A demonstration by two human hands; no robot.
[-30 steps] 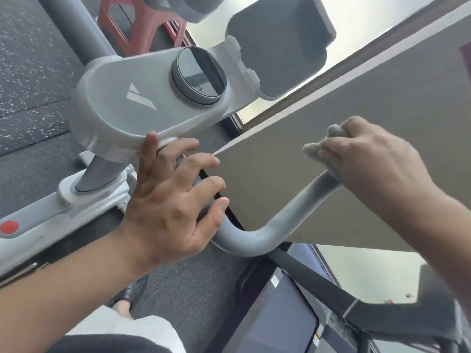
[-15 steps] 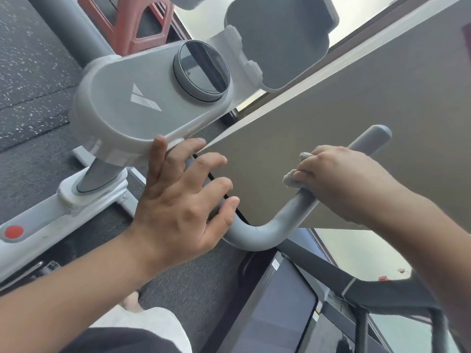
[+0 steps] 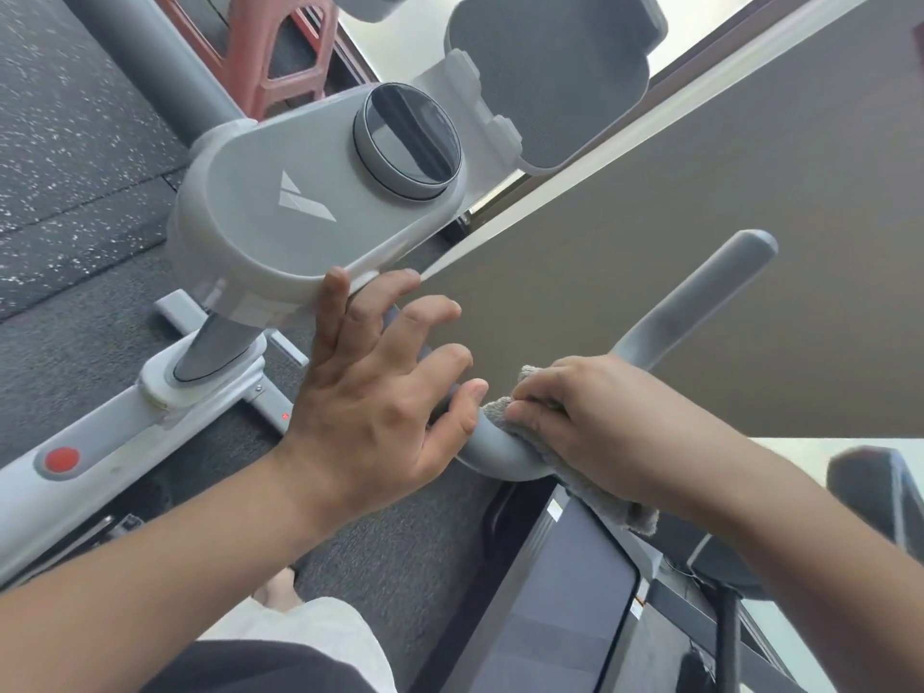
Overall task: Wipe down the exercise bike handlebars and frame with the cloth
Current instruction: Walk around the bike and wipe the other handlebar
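Observation:
The grey exercise bike's console [image 3: 300, 217] with a round dial fills the upper middle. Its right handlebar [image 3: 700, 302] curves down from a raised end to a bend at the centre. My right hand [image 3: 590, 422] grips a grey cloth [image 3: 590, 487] wrapped round the handlebar's bend. My left hand [image 3: 385, 392] rests on the inner part of the handlebar just under the console, fingers loosely spread, thumb touching the tube next to the cloth. The bike frame [image 3: 100, 442], with a red button, runs down to the left.
A grey tablet holder [image 3: 560, 67] sticks up behind the console. A red plastic stool [image 3: 280, 47] stands on the speckled dark floor at the top. A beige wall panel [image 3: 700, 167] is close on the right, with a treadmill [image 3: 575, 592] below it.
My right hand has slid the cloth down the handlebar from its raised end to the bend, close to my left thumb. My left hand has stayed on the tube under the console.

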